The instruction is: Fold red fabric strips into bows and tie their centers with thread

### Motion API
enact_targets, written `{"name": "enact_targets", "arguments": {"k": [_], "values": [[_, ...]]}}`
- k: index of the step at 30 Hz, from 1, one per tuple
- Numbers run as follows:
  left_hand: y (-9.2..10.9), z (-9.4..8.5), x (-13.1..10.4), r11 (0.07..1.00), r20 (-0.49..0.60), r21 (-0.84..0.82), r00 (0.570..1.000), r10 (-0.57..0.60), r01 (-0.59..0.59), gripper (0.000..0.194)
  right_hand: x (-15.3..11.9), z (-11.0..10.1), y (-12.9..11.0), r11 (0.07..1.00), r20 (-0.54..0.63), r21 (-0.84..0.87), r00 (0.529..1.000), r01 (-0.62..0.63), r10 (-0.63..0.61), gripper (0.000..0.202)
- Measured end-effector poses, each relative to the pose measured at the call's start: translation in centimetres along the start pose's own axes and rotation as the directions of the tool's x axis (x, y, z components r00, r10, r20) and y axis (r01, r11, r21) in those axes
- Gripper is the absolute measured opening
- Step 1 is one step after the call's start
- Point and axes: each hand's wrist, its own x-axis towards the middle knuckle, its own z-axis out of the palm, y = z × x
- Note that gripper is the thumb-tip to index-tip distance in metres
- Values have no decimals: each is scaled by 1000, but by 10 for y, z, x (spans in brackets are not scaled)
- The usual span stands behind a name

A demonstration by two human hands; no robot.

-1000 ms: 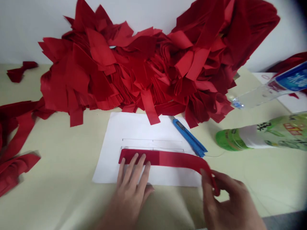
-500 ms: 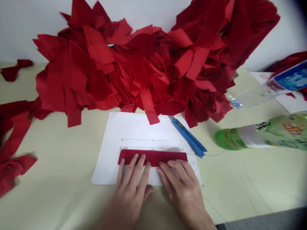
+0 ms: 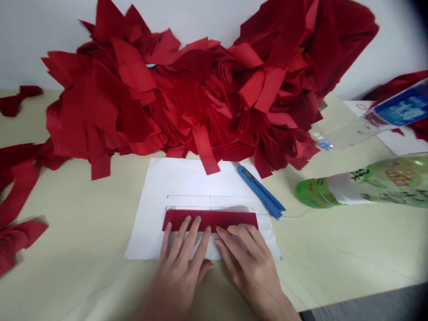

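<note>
A dark red strip of cloth or felt [image 3: 214, 219] lies flat across a white paper sheet [image 3: 143, 214], just below two ruled lines with end and middle ticks. My left hand [image 3: 182, 254] rests with spread fingers, their tips on the left half of the strip. On its right half lie the fingertips of my right hand [image 3: 247, 256], the fingers slightly bent and apart. Neither hand grips anything. A blue utility knife [image 3: 261, 189] lies aslant across the paper's right edge, beyond my right hand.
A big heap of red strips [image 3: 187, 93] fills the table's back against the wall. More red pieces [image 3: 23, 178] lie at left. On the right, a green-labelled bottle [image 3: 347, 189] and a blue-labelled clear bottle [image 3: 394, 111] lie sideways. A thin thread [image 3: 297, 216] trails near the knife.
The seam seen at the strip's middle no longer shows; its face now looks continuous. My right fingertips have shifted slightly left, nearer the left hand. The whole view has moved a little.
</note>
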Motion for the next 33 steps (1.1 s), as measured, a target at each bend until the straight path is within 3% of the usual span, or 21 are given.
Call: {"name": "enact_targets", "arguments": {"k": [5,8,11,13,19,23,25,28,31,33], "values": [[0,1,0,1000,-10,-4,1000,-4,4,38,30,-21,19,999,23,45,1000,-13,12,19],[0,1,0,1000,-31,7,1000,-6,6,36,59,-19,28,996,190,70,980,50,-62,13],[0,0,0,1000,-35,13,999,2,-2,36,84,-6,32,991,401,28,906,132,-132,10],[-1,-1,0,1000,-18,12,1000,13,-13,37,95,1,37,989,464,9,875,151,-138,11],[-1,-2,2,1000,14,21,1000,15,-15,38,115,-6,68,944,324,-314,946,102,6,13],[-3,-1,0,998,22,38,999,38,-39,39,111,-22,73,885,218,-438,974,161,-69,24],[-4,-1,-1,995,41,68,997,71,-74,42,100,-31,67,920,124,-351,982,177,-142,30],[-5,-1,-1,992,57,82,995,87,-92,43,75,-44,56,971,6,-188,989,146,-147,25],[-4,-1,0,998,31,46,998,51,-53,41,47,-51,55,994,107,-37,990,101,-97,20],[-4,-1,1,998,25,45,999,39,-40,40,34,-53,62,993,174,-95,983,76,-59,16]]}}
